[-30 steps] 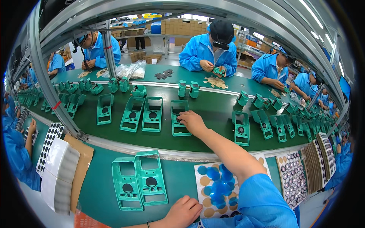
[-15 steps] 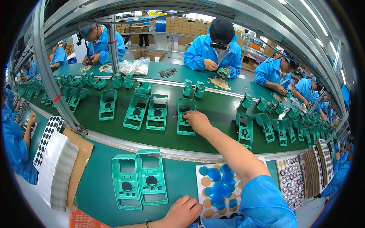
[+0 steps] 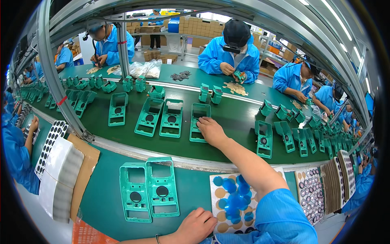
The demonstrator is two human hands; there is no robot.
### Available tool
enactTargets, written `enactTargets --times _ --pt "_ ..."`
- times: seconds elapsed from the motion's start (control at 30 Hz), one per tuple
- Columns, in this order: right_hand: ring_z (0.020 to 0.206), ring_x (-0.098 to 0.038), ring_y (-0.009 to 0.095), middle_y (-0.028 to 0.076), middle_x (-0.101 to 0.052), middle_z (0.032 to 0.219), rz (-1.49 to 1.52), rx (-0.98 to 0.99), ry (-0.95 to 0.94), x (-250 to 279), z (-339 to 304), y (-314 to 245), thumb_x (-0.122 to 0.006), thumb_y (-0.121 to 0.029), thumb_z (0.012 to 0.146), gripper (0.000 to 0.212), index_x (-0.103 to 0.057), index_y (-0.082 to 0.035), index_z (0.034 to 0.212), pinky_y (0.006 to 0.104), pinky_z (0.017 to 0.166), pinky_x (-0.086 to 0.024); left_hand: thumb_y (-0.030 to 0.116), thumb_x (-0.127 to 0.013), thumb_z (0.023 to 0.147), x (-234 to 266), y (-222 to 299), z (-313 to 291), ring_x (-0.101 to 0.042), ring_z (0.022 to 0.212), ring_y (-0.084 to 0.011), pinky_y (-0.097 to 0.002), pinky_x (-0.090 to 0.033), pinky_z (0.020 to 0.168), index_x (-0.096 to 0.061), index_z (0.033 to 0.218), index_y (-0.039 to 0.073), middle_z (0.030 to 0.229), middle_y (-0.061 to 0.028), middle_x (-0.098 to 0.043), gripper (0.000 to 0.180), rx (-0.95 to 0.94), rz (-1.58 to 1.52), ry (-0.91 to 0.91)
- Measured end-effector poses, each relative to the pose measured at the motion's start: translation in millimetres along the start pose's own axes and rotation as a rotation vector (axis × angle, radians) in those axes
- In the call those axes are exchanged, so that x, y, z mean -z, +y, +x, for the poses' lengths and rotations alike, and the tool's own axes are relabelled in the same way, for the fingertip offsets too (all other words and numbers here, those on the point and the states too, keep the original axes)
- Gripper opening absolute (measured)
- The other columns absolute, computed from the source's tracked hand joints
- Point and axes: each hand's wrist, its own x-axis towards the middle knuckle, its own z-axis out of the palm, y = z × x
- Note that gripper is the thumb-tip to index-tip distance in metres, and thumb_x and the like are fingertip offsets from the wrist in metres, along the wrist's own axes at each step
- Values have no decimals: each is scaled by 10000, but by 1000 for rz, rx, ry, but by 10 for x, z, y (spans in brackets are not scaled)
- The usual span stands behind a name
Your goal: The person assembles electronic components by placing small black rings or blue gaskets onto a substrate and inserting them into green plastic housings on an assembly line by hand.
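My right hand [image 3: 210, 131] reaches out over the dark green conveyor belt [image 3: 235, 118] and grips the lower right edge of a green plastic housing [image 3: 198, 118] that lies flat there. Two more flat housings [image 3: 172, 118] lie just left of it. My left hand [image 3: 198, 226] rests on the green bench near the front edge, fingers loosely curled and holding nothing. It touches the corner of a white sheet with blue and tan round stickers [image 3: 231, 199]. A pair of green housings [image 3: 149, 193] lies side by side to its upper left.
Several people in blue coats work across the belt and on both sides. Many green housings [image 3: 264, 138] stand or lie along the belt. Sheets of round pads [image 3: 310, 189] lie right; black-dotted sheets and cardboard [image 3: 61, 171] lie left. A metal post [image 3: 61, 81] slants at left.
My right hand stays on the same housing while the view shifts, so the row of housings now sits a little further right. My left hand has barely moved.
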Motion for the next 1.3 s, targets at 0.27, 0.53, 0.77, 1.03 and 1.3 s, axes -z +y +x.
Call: enactTargets --times 0.27,0.53,0.77,1.03,1.3 --pt "1284 -331 342 124 -425 1359 88 -87 -138 106 -129 -64 -498 -358 889 428 -511 -100 1230 502 1022 -297 131 -604 758 -20 23 -15 -475 834 -269 -353 -426 764 -602 853 74 832 -80 -503 110 -8 -11 -13" --pt "1008 -572 299 175 -595 1111 689 -523 80 1330 -314 158 -552 -296 882 392 -586 16 1116 357 881 -444 86 -651 750 88 -115 44 -507 764 -259 -337 -454 675 -618 856 68 843 -60 -566 113 -145 5 22" --pt "969 -601 242 134 -639 1045 699 -250 -575 2711 -1634 -602 -619 -282 853 360 -609 -21 1100 334 840 -460 61 -681 710 80 21 90 -515 771 -265 -351 -454 675 -617 853 57 835 -79 -561 156 -175 -12 -1" --pt "882 -578 299 112 -627 866 481 -211 -574 2527 -2828 -1113 -622 -207 805 202 -632 -67 950 405 784 -462 117 -687 707 -218 525 200 -519 811 -240 -330 -470 696 -618 885 64 873 -66 -553 198 -390 38 -209" --pt "818 -558 268 78 -602 814 421 -257 -196 2447 -3074 -1272 -608 -159 804 109 -622 -80 877 385 738 -456 92 -577 696 -712 890 282 -518 855 -247 -342 -442 744 -613 763 20 859 -115 -559 105 -318 343 -241"
